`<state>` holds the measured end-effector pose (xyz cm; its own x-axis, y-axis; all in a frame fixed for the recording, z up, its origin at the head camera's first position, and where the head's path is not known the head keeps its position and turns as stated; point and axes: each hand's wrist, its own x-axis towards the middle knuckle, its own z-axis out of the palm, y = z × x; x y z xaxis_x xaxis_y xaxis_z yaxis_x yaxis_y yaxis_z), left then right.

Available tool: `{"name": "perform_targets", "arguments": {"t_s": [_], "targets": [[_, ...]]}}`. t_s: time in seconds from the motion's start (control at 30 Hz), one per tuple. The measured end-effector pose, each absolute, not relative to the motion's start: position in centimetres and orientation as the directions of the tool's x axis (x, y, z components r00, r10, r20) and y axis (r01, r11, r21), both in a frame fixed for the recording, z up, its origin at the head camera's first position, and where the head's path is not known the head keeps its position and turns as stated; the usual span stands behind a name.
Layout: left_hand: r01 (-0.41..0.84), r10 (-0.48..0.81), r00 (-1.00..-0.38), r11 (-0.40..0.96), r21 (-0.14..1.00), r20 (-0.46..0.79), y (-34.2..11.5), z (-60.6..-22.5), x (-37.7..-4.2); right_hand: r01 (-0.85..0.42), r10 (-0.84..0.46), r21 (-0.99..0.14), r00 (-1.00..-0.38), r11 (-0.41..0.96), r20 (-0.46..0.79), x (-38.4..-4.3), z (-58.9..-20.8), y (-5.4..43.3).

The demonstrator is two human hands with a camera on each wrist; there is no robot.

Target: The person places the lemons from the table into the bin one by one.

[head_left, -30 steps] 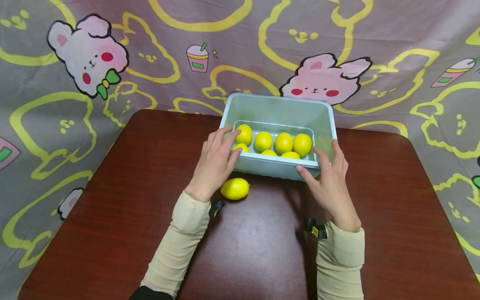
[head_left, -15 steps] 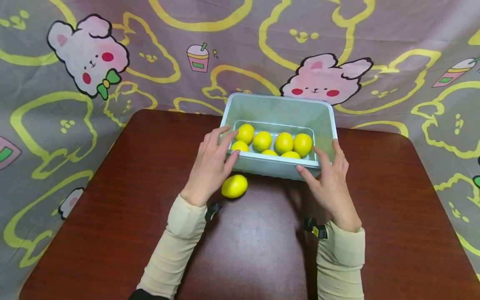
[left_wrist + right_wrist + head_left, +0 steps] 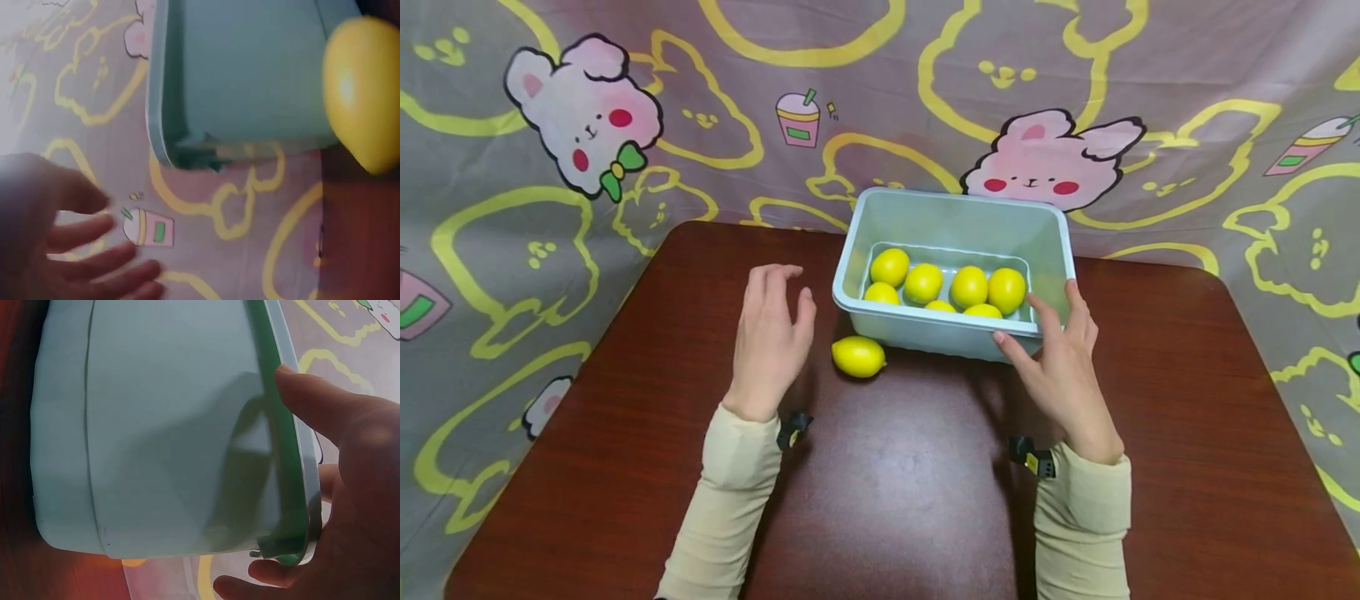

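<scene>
A pale blue-green plastic bin (image 3: 958, 204) stands at the back of the table with several yellow lemons (image 3: 969, 287) on its floor. Just outside its near left corner lies another lemon (image 3: 858, 357), on its side. My right hand (image 3: 1060, 375) grips the bin's near right corner. Its thumb (image 3: 312, 394) lies on the front rim while the other fingers reach round the side. To the left of the bin, my left hand (image 3: 769, 342) is held away from it, fingers loosely bent and holding nothing. The left wrist view shows that hand (image 3: 81, 237) apart from both bin and lemon.
The dark reddish-brown wooden table (image 3: 917, 492) has rounded far corners. Close behind the bin hangs a grey-pink curtain (image 3: 880, 100) with yellow outlines and rabbit faces, which also runs along both sides. Each wrist carries a small black camera (image 3: 1033, 458).
My left hand has let go of the bin's left corner and moved left. The loose lemon has rolled slightly left and towards the bin. My right hand has stayed in place.
</scene>
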<state>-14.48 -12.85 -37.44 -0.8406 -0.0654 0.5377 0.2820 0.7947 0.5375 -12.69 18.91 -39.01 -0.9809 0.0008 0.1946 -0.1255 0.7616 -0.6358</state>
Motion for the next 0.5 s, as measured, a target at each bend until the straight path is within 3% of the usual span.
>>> {"name": "perform_targets", "arguments": {"t_s": [0.1,0.2,0.5], "targets": [[0.26,0.003,-0.89,0.824,0.503,0.455,-13.6,-38.1,-14.3,-0.126,0.001,-0.636,-0.981,0.761,0.196,-12.7,-39.0,18.9],[0.314,0.148,-0.918,0.838,0.447,0.368,-13.9,-38.7,-14.1,-0.124,0.001,-0.635,-0.981,0.763,0.194,-12.7,-39.0,18.9],[0.472,0.439,-0.881,0.797,0.376,0.174,-13.0,-40.5,-14.0,-0.122,0.0,-0.636,-0.982,0.762,0.189,-12.7,-39.0,19.0]]}}
